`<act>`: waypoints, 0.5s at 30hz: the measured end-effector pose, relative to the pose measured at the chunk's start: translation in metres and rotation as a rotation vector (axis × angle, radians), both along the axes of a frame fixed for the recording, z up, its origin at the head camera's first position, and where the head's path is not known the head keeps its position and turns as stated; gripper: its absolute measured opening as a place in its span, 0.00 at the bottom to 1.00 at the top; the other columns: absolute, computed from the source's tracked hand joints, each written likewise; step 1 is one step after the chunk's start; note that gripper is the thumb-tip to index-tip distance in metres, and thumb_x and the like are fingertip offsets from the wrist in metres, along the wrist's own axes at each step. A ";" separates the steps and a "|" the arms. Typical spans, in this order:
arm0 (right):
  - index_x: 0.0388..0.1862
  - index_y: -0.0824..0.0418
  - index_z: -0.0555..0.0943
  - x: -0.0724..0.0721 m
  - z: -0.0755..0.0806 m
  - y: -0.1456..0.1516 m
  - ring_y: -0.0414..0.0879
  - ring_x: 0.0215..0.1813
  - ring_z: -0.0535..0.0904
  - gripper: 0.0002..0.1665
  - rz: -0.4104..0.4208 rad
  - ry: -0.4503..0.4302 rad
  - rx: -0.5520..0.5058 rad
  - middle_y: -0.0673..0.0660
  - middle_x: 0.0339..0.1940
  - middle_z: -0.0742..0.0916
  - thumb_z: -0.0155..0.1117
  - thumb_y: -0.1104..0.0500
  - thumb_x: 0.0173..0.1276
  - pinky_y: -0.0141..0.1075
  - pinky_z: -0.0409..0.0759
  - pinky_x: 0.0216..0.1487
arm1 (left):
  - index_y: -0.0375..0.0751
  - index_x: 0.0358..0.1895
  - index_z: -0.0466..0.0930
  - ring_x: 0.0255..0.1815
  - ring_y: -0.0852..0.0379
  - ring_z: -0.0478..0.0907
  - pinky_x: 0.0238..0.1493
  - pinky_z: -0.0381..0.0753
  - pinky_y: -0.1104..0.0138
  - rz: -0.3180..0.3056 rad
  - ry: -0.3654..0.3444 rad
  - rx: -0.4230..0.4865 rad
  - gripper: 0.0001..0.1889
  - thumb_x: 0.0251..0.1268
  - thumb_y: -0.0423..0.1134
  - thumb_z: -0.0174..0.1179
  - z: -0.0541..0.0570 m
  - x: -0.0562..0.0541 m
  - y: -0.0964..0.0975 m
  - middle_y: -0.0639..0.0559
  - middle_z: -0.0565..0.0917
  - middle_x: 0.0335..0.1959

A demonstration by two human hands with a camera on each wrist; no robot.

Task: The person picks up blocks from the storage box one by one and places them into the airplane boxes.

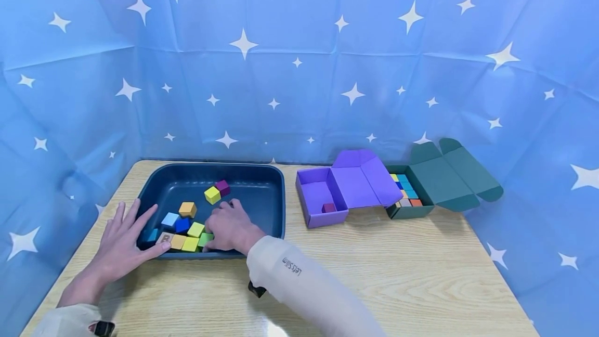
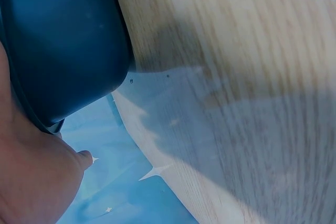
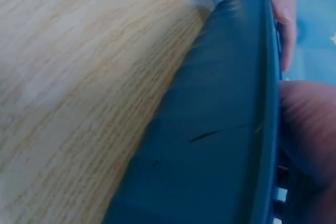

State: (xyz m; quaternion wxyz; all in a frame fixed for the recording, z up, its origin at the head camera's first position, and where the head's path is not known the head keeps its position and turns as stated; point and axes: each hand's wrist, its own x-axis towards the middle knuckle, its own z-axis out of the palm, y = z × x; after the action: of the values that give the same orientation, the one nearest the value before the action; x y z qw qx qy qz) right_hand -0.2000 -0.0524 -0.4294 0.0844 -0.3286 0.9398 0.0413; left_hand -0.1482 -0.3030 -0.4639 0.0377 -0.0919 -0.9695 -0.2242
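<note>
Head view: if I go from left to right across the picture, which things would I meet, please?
Left hand → farther orange cube → right hand → open purple box → open dark green box.

In the head view, the bare right hand [image 1: 231, 227] covers the right side of the green cube [image 1: 205, 239], and the open purple cardboard lid [image 1: 362, 181] hides one part of the dark green cardboard box [image 1: 413, 211]. In the left wrist view, the edge cuts off the bare left hand [image 2: 39, 174] and the dark blue tray [image 2: 63, 45]; in the right wrist view, the tray's wall hides every cube, and the right hand is blurred.
</note>
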 end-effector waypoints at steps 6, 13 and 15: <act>0.37 0.34 0.86 0.000 -0.006 -0.004 0.38 0.54 0.71 0.16 -0.006 0.006 0.014 0.36 0.42 0.84 0.63 0.29 0.59 0.43 0.63 0.71 | 0.47 0.79 0.47 0.77 0.34 0.16 0.67 0.22 0.28 0.001 0.004 0.000 0.52 0.56 0.63 0.63 0.001 0.000 0.000 0.34 0.35 0.80; 0.42 0.35 0.86 0.001 -0.007 -0.009 0.38 0.55 0.71 0.16 -0.024 -0.008 0.028 0.36 0.47 0.84 0.65 0.32 0.60 0.43 0.62 0.72 | 0.47 0.79 0.47 0.77 0.34 0.16 0.67 0.22 0.28 -0.002 0.008 0.002 0.52 0.56 0.63 0.63 0.000 0.000 0.000 0.34 0.35 0.80; 0.42 0.36 0.86 0.000 -0.007 -0.010 0.39 0.56 0.71 0.15 -0.025 -0.010 0.035 0.37 0.49 0.84 0.65 0.33 0.61 0.43 0.62 0.72 | 0.46 0.79 0.48 0.77 0.34 0.16 0.67 0.21 0.28 -0.002 0.008 0.003 0.52 0.56 0.63 0.63 -0.001 0.000 0.000 0.34 0.35 0.80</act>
State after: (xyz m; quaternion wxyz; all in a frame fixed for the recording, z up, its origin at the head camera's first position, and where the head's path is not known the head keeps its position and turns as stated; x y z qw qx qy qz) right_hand -0.1999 -0.0621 -0.4367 0.0954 -0.3157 0.9425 0.0548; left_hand -0.1483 -0.3031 -0.4645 0.0414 -0.0939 -0.9689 -0.2254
